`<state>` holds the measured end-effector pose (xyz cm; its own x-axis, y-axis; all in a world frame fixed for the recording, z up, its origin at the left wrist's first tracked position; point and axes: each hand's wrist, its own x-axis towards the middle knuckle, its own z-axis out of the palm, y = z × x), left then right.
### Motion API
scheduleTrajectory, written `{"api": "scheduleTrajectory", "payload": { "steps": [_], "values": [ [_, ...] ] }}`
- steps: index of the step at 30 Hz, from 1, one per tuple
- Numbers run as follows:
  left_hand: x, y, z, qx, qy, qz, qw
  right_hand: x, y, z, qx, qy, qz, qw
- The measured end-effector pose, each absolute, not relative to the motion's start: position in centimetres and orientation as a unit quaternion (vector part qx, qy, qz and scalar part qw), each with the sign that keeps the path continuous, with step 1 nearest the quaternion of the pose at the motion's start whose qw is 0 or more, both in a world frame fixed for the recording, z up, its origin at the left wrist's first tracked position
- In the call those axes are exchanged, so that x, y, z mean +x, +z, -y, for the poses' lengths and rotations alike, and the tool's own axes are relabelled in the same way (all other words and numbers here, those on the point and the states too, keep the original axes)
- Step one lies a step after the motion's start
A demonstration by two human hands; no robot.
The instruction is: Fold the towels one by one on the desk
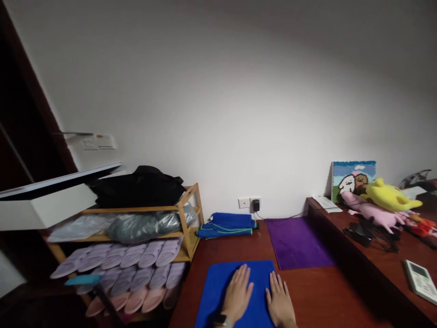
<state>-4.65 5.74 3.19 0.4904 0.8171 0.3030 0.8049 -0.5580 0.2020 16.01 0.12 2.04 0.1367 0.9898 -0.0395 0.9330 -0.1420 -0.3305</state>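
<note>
A blue cloth (pixel 214 287) lies spread flat on the reddish-brown wooden table (pixel 317 296). My left hand (pixel 238 291) rests flat on the cloth, fingers stretched out, with a dark-faced watch (pixel 221 319) on its wrist. At the cloth's right edge my right hand (pixel 280 296) lies flat too, fingers extended. Neither hand grips anything. Farther back, a purple cloth (pixel 297 243) is laid out flat, and to its left sits a pile of folded blue cloths (pixel 227 225) with green edging.
A wooden shoe rack (pixel 184 223) with several slippers (pixel 136 255) stands at left, topped by a black bag (pixel 139 187) and white box (pixel 48 205). On the raised right surface are plush toys (pixel 385 196) and a remote (pixel 419 279). A charger (pixel 256 205) sits in the wall socket.
</note>
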Motion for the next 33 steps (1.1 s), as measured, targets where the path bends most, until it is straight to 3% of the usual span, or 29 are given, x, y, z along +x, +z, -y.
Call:
{"api": "scheduleTrajectory", "payload": {
  "steps": [5,16,22,33],
  "values": [
    [3.4,2.5,-1.6,0.870,0.167,-0.451,0.108,16.2,2.1,0.7,-0.724,0.102,0.681,0.040],
    [-15.1,2.4,-2.9,0.778,0.079,-0.623,0.010,16.5,0.1,0.5,-0.745,0.100,0.656,0.070],
    [-15.1,1.2,-3.0,0.768,0.080,-0.636,0.003,15.9,1.0,0.3,-0.752,0.102,0.650,0.032],
    [-15.2,1.1,-3.8,0.768,0.082,-0.635,0.005,14.6,0.3,5.5,-0.750,0.101,0.645,0.106]
  ]
}}
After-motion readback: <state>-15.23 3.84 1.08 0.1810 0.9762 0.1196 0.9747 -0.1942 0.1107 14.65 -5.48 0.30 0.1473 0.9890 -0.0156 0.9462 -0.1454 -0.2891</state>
